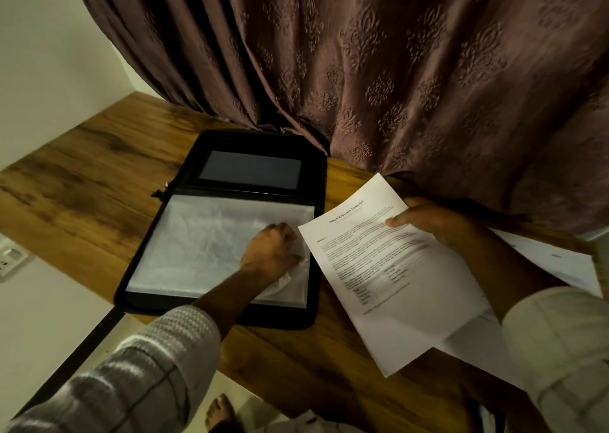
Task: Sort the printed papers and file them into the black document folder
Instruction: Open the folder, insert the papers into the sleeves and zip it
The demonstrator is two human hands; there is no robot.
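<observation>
The open black zip-edged document folder [315,287] lies on the brown wooden table [99,175], just before the embossed brown fabric curtain [395,70]. In its near half lies a clear plastic sleeve [204,245], whose right edge the left hand [270,251] grips. Right of the folder, the right hand [428,223] holds a white printed paper sheet [389,278] over further white printed sheets [560,263] on the table
</observation>
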